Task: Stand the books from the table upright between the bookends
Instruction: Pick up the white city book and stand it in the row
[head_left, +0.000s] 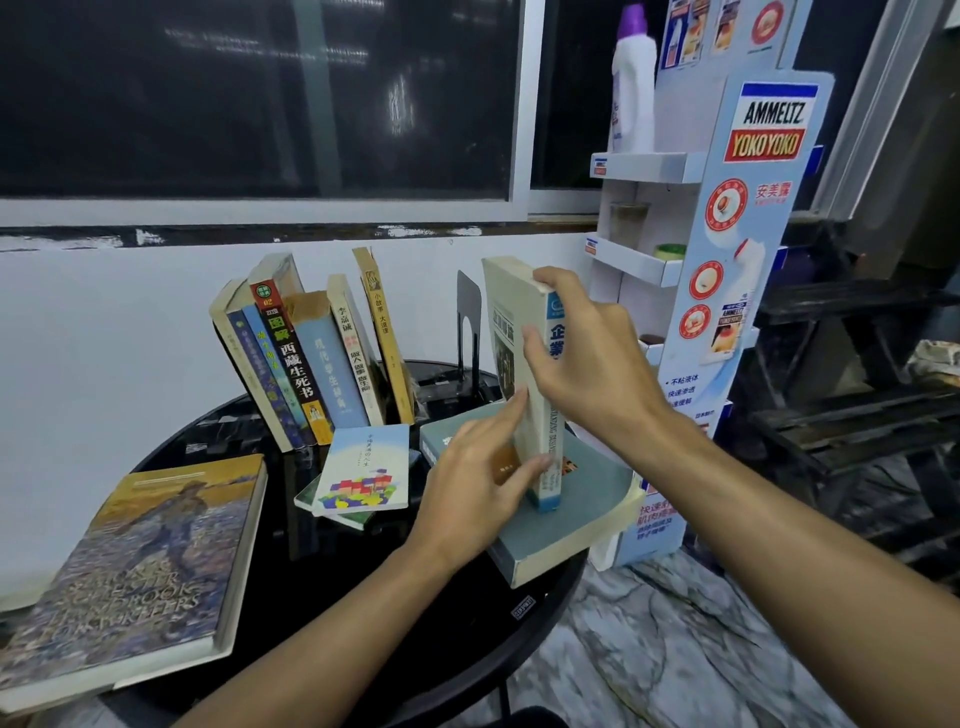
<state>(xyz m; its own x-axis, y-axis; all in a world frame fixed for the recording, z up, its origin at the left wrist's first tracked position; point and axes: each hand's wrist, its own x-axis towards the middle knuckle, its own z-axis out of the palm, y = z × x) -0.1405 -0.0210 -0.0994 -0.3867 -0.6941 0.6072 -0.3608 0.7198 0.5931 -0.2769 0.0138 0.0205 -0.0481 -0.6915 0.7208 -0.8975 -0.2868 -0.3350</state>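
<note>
I hold a thick blue-spined book (511, 332) upright, its lower end resting on a grey-green book (582, 499) that lies flat at the table's right edge. My right hand (587, 353) grips its spine from the top. My left hand (483, 478) clasps its lower part. Just behind it stands a black metal bookend (469, 332). Left of the bookend, several books (311, 358) stand leaning to the left. A small book with coloured blocks (363, 467) lies flat in the middle, on top of another book. A large painted-cover book (135, 566) lies flat at the front left.
The round black table (415, 623) stands against a white wall under a dark window. A cardboard display rack (727, 291) with a white bottle (634, 83) rises right beside the table. Dark wooden furniture (857, 395) stands further right, above a marbled floor.
</note>
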